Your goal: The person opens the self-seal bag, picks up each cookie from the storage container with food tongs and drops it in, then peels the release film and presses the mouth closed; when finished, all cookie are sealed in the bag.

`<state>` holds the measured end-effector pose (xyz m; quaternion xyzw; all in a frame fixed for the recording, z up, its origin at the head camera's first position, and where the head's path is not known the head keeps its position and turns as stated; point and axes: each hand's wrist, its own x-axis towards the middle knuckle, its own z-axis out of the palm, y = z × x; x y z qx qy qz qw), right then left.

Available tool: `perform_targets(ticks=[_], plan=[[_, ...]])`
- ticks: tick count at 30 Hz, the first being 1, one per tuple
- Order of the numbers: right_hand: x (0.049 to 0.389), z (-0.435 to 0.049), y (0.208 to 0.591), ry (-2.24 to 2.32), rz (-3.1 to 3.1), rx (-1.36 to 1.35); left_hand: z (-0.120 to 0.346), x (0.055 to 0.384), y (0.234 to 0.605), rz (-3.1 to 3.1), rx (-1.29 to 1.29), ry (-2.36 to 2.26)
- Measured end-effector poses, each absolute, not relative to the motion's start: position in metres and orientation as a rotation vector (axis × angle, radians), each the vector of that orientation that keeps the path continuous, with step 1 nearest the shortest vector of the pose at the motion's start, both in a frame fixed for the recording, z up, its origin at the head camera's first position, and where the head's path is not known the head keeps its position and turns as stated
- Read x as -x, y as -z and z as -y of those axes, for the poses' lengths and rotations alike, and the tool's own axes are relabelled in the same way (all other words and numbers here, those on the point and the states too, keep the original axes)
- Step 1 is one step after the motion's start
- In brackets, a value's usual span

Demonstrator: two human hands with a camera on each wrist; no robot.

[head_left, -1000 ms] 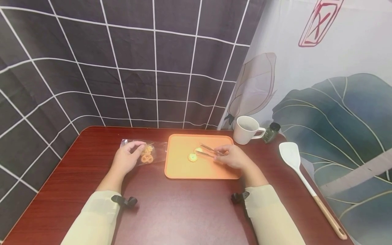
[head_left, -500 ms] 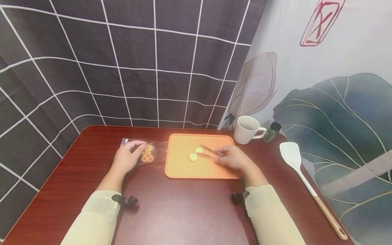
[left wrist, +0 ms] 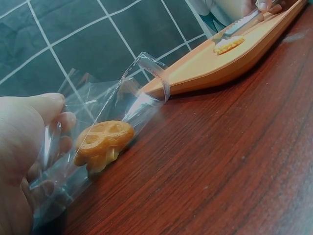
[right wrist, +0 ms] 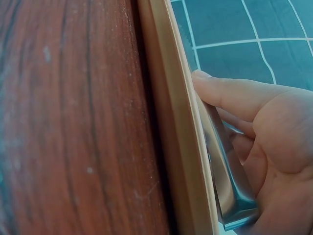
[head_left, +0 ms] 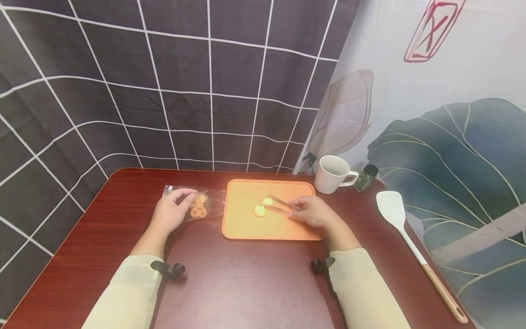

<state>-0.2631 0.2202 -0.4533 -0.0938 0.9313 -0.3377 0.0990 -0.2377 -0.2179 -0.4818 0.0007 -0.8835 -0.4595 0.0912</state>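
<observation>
My left hand (head_left: 174, 211) pinches the near side of a clear plastic bag (left wrist: 110, 100) lying left of the tray. Inside the bag are a pretzel-shaped cracker (left wrist: 105, 136) and other small snacks (head_left: 200, 200). My right hand (head_left: 311, 211) grips metal tongs (right wrist: 230, 181) over the orange tray (head_left: 246, 228); the tong arms stand apart, tips pointing left. Two round yellow crackers lie on the tray: the front cracker (head_left: 259, 211) is just left of the lower tip, and the back cracker (head_left: 267, 201) is at the tong tips.
A white mug (head_left: 330, 176) stands behind the tray's right corner, beside a small dark-lidded jar (head_left: 365, 179). Along the table's right edge lies a white spatula (head_left: 404, 237) with a wooden handle. A dark gridded curtain (head_left: 176, 109) hangs right behind the table.
The tong arms have drawn slightly closer together near the back cracker since a second ago. Both hands stay in place, and the camera view has shifted very slightly.
</observation>
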Motion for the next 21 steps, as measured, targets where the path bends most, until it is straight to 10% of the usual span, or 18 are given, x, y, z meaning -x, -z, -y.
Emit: perform_targets(ticks=[21], plan=[[0.2626, -0.2198, 0.4506, 1.014, -2.752, 0.288, 0.2181, 0.2381, 0.4824, 2.624, -0.004, 1.385]])
